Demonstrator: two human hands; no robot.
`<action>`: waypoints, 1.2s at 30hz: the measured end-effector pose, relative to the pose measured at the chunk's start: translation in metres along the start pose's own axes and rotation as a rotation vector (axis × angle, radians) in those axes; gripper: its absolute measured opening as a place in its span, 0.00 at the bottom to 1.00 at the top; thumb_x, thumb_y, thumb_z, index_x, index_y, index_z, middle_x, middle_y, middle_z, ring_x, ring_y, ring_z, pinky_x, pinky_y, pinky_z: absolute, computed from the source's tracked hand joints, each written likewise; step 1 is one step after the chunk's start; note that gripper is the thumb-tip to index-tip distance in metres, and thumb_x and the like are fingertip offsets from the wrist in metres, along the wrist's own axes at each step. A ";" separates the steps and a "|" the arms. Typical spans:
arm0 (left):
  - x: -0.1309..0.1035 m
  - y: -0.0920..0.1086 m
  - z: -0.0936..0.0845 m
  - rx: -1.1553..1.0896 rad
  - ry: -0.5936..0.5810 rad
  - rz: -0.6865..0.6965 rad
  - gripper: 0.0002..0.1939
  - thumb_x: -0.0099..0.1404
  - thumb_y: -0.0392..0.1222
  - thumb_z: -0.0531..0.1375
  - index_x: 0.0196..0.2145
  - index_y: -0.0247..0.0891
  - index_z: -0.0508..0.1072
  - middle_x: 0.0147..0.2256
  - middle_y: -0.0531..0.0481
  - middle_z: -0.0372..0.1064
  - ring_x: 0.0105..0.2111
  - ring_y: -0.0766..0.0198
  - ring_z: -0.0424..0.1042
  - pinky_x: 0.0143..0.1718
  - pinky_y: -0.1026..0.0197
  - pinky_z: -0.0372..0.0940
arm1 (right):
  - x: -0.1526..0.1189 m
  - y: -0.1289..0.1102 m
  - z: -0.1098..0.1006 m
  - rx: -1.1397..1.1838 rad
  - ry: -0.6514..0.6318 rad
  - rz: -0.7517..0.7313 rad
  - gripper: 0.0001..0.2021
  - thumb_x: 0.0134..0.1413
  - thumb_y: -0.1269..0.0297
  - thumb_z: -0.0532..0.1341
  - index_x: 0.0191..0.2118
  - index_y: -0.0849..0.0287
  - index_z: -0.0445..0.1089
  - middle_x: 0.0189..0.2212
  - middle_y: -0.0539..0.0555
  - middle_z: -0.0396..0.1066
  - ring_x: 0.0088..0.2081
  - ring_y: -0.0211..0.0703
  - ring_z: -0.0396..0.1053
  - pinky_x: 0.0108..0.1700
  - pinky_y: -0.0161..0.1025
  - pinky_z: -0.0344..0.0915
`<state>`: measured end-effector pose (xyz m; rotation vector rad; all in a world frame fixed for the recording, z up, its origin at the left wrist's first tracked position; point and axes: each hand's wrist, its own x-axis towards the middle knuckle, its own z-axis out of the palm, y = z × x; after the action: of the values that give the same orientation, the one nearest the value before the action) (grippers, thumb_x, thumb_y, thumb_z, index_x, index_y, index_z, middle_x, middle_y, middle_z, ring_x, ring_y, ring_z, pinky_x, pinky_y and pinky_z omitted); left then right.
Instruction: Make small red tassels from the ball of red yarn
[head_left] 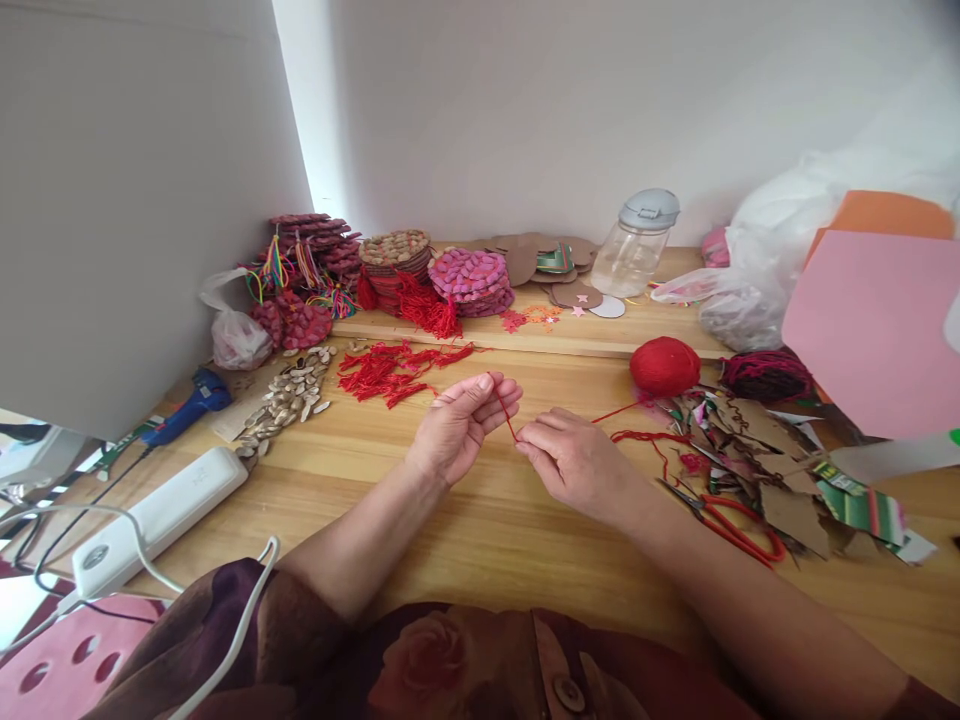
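A strand of red yarn (507, 417) stretches between my two hands over the wooden table. My left hand (461, 420) is palm up, its thumb pressing the yarn against the fingers. In a pinch, my right hand (574, 460) grips the same strand just to the right. From behind that hand the yarn runs on toward a red yarn ball (664, 367) at the right. Beyond my left hand lies a pile of red tassels (390, 372). Orange-handled scissors (731, 525) rest to the right of my right forearm.
Cardboard scraps (795, 515) are heaped at the right. Stacked round pieces (471, 278), brown cardboard discs (523, 262) and a clear bottle (634, 250) stand along the back. Nut shells (289, 400), a blue glue gun (187, 408) and a white power strip (161, 520) lie at the left.
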<state>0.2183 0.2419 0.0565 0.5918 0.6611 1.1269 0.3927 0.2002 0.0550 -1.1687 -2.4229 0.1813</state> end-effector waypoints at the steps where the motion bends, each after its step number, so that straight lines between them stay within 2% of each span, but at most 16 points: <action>1: 0.000 -0.002 -0.001 0.024 0.005 0.020 0.08 0.58 0.40 0.67 0.34 0.34 0.78 0.35 0.45 0.78 0.42 0.57 0.77 0.52 0.52 0.67 | 0.001 -0.001 -0.001 -0.012 -0.011 -0.005 0.11 0.65 0.66 0.52 0.31 0.60 0.66 0.28 0.54 0.66 0.34 0.43 0.62 0.39 0.40 0.58; 5: 0.001 -0.008 -0.003 0.174 0.014 0.110 0.09 0.53 0.41 0.70 0.31 0.36 0.79 0.34 0.46 0.79 0.39 0.57 0.78 0.50 0.52 0.67 | 0.003 -0.003 -0.011 -0.039 -0.021 -0.006 0.11 0.66 0.66 0.51 0.32 0.59 0.65 0.28 0.54 0.66 0.34 0.44 0.60 0.40 0.41 0.57; 8: 0.000 -0.010 -0.003 0.401 -0.034 0.153 0.09 0.53 0.43 0.70 0.31 0.36 0.80 0.34 0.45 0.79 0.37 0.58 0.77 0.47 0.55 0.68 | 0.004 -0.003 -0.023 -0.005 -0.006 -0.022 0.11 0.66 0.66 0.50 0.34 0.60 0.65 0.30 0.54 0.67 0.35 0.44 0.60 0.40 0.42 0.56; 11: -0.002 -0.009 -0.002 0.574 -0.099 0.143 0.09 0.54 0.43 0.69 0.31 0.35 0.81 0.33 0.45 0.79 0.34 0.60 0.76 0.43 0.58 0.68 | 0.004 -0.002 -0.032 0.039 0.043 -0.022 0.11 0.66 0.66 0.50 0.33 0.59 0.65 0.29 0.54 0.66 0.35 0.44 0.60 0.39 0.42 0.56; 14: -0.004 -0.008 -0.003 0.624 -0.149 0.077 0.08 0.54 0.42 0.69 0.31 0.36 0.81 0.32 0.46 0.79 0.33 0.61 0.76 0.41 0.60 0.68 | 0.005 0.001 -0.037 0.075 0.099 0.000 0.11 0.66 0.66 0.50 0.32 0.58 0.65 0.29 0.54 0.66 0.35 0.45 0.60 0.39 0.42 0.56; 24: -0.011 -0.007 -0.001 0.503 -0.233 -0.159 0.11 0.53 0.42 0.70 0.31 0.32 0.80 0.31 0.41 0.79 0.33 0.60 0.77 0.41 0.60 0.68 | 0.006 0.010 -0.034 0.185 0.193 0.024 0.11 0.66 0.67 0.52 0.32 0.57 0.66 0.29 0.53 0.67 0.36 0.43 0.62 0.41 0.40 0.58; 28: -0.015 0.001 0.003 0.296 -0.249 -0.297 0.11 0.52 0.42 0.71 0.29 0.31 0.78 0.28 0.43 0.78 0.32 0.57 0.78 0.40 0.57 0.70 | 0.005 0.017 -0.026 0.278 0.201 0.092 0.10 0.65 0.66 0.53 0.32 0.58 0.66 0.28 0.52 0.68 0.34 0.42 0.63 0.39 0.39 0.59; 32: -0.013 0.009 0.004 0.012 -0.225 -0.236 0.07 0.57 0.39 0.68 0.31 0.32 0.77 0.29 0.46 0.77 0.35 0.57 0.78 0.46 0.53 0.71 | 0.004 0.022 -0.013 0.301 0.178 0.111 0.09 0.65 0.68 0.54 0.33 0.58 0.67 0.28 0.52 0.69 0.33 0.41 0.63 0.38 0.38 0.59; 34: -0.011 0.012 0.005 -0.067 -0.184 -0.193 0.04 0.61 0.36 0.64 0.31 0.32 0.76 0.31 0.47 0.77 0.38 0.58 0.78 0.49 0.52 0.70 | 0.003 0.021 -0.006 0.238 0.149 0.085 0.09 0.65 0.68 0.54 0.33 0.59 0.67 0.27 0.53 0.69 0.34 0.42 0.63 0.39 0.39 0.59; 36: -0.009 0.013 0.005 -0.109 -0.135 -0.161 0.05 0.65 0.35 0.61 0.32 0.33 0.76 0.32 0.48 0.77 0.39 0.59 0.78 0.50 0.50 0.69 | 0.002 0.018 -0.001 0.150 0.106 0.052 0.10 0.65 0.68 0.53 0.32 0.59 0.68 0.28 0.54 0.68 0.34 0.44 0.62 0.40 0.40 0.59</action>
<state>0.2114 0.2371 0.0711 0.5070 0.5184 0.9574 0.4048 0.2130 0.0511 -1.1451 -2.2471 0.3035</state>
